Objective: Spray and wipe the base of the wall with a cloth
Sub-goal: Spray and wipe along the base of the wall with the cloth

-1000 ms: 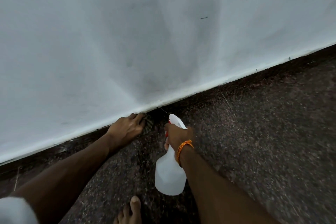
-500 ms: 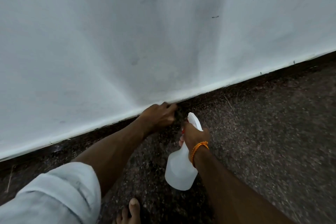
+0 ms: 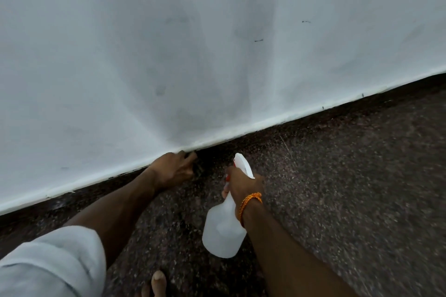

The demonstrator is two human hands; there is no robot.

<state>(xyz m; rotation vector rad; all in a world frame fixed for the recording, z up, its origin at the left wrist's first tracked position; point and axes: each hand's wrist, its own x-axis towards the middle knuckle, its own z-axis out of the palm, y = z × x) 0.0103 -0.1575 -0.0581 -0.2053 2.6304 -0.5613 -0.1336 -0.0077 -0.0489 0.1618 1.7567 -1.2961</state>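
Note:
A white wall (image 3: pixel 217 43) meets the dark speckled floor (image 3: pixel 337 188) along a pale strip that runs diagonally. My left hand (image 3: pixel 172 170) presses a dark patterned cloth (image 3: pixel 199 169) against that base strip; only a small bit of the cloth shows past my fingers. My right hand (image 3: pixel 241 184), with an orange thread band at the wrist, grips the neck of a translucent white spray bottle (image 3: pixel 223 226). Its white nozzle points at the wall base just right of the cloth.
Grey smudges and a few small dark marks (image 3: pixel 258 40) spot the wall above my hands. My bare toes (image 3: pixel 158 282) rest on the floor at the bottom edge. A light rolled sleeve (image 3: pixel 50 265) fills the lower left corner.
My left hand has slid the cloth to the right along the wall base. The right hand and bottle shifted right with it.

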